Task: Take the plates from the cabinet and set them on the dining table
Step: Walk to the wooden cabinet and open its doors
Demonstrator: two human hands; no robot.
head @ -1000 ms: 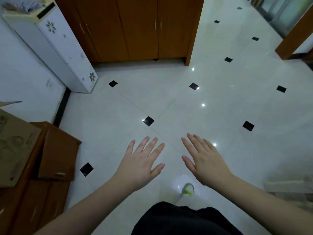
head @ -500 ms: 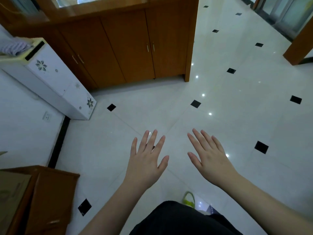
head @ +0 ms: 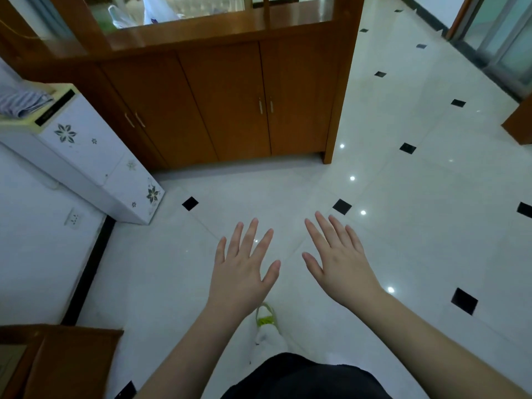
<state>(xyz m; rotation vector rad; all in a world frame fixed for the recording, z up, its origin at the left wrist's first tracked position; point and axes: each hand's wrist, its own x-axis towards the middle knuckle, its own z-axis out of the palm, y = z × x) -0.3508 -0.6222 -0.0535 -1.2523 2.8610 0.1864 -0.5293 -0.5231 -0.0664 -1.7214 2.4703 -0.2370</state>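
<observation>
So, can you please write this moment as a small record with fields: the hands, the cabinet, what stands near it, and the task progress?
left hand: open, fingers spread, holds nothing
right hand: open, fingers spread, holds nothing
brown wooden cabinet: ahead of the hands, all lower doors closed
white appliance with flower prints: left of the cabinet, a striped cloth on top
white tiled floor with black squares: below both hands
plates: none visible
progress: cabinet not yet touched
</observation>
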